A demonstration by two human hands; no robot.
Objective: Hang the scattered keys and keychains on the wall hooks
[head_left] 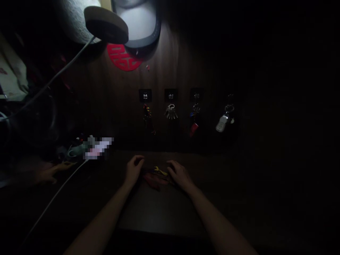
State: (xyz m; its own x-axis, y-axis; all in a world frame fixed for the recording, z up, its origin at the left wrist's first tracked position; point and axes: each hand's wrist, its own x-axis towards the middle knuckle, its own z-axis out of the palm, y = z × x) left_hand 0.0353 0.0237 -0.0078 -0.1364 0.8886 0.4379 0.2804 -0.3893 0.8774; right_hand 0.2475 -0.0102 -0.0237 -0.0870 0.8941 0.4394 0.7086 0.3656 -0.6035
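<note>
The left forearm (pixel 102 216) and right forearm (pixel 220 223) reach across the dark counter (pixel 159 212); the left hand (pixel 134 169) curls loosely, half-closed; the right hand (pixel 180 174) lies low, just beside a small yellow object (pixel 160 171) on a reddish cloth (pixel 155 180); dimness hides any grip.

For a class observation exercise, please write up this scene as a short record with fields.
Left hand: curled, just left of the small yellow object
Right hand: curled, just right of it
Beside object: reddish flat piece on dark tabletop
Wall: key bunches hanging in a row
Nearby: another person's hand, far left
</note>
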